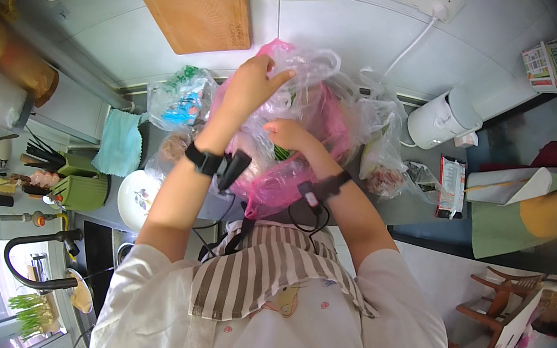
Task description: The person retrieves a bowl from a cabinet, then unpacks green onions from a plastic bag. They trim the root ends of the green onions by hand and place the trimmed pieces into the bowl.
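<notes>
A large pink plastic bag (279,187) lies spread on the grey counter before me, with clear plastic bags (316,63) bunched in its mouth. At its far side is my left hand (257,81), thumb held apart and fingers bent against the plastic. My right hand (287,135) is curled over the middle of the bag. Whether either hand grips the film cannot be made out. Thin green stalks (281,153) show beside the right hand. Pale contents (250,148) are blurred under the film. Both wrists wear black straps.
Left of the bag are a clear bag with a blue packet (181,103), a white plate (133,201) and a teal cloth (120,142). To the right are another clear bag (385,147), a red-and-white packet (452,189) and a white kettle (443,120). A wooden cutting board (200,11) leans behind.
</notes>
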A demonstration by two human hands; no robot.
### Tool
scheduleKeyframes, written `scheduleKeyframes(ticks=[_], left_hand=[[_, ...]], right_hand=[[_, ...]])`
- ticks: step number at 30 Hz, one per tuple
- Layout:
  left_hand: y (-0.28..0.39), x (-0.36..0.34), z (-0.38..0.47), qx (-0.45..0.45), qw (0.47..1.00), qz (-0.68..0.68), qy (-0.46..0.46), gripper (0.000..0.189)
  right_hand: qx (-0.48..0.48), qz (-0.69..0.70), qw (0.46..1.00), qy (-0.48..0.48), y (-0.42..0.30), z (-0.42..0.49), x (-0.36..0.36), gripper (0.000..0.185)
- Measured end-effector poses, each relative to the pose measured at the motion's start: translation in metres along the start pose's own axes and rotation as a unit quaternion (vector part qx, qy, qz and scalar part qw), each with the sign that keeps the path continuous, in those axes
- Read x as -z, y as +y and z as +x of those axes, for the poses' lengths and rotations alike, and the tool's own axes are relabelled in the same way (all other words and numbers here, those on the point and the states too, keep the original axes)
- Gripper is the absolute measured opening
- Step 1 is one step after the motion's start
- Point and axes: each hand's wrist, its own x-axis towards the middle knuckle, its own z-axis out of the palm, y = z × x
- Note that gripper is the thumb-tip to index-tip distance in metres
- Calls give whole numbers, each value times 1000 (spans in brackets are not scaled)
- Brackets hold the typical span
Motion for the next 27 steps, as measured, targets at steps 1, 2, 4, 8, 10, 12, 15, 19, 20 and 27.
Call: scheduleKeyframes(ticks=[1,2,4,8,10,12,15,19,20,27], left_hand=[[-3,2,-11,-28,999,-2,34,33],[-7,2,-24,1,1000,-29,-11,30],[-20,1,-50,6,994,-11,-109,25],[-71,16,-84,39,948,175,-261,24],[-83,23,-99,65,956,266,-105,39],[-95,35,-100,92,938,332,-48,60],[-106,49,-98,28,979,202,24,53],[-111,49,-92,-32,983,180,-6,43],[-110,47,-90,-42,985,169,-9,40],[-90,36,-75,-57,972,228,-22,33]], right_hand=[[-42,-65,997,-17,11,24,-15,42],[-38,-35,999,12,15,45,-34,48],[-34,-6,998,59,13,77,-60,64],[-244,-120,962,26,-15,87,-61,89],[-193,-119,964,142,-34,78,-53,95],[-157,-141,953,219,-47,73,-45,97],[-141,-15,960,240,-47,77,-35,96],[-67,55,967,240,-24,78,-29,77],[-6,146,961,235,-20,76,-27,75],[-3,450,886,110,-21,17,17,60]])
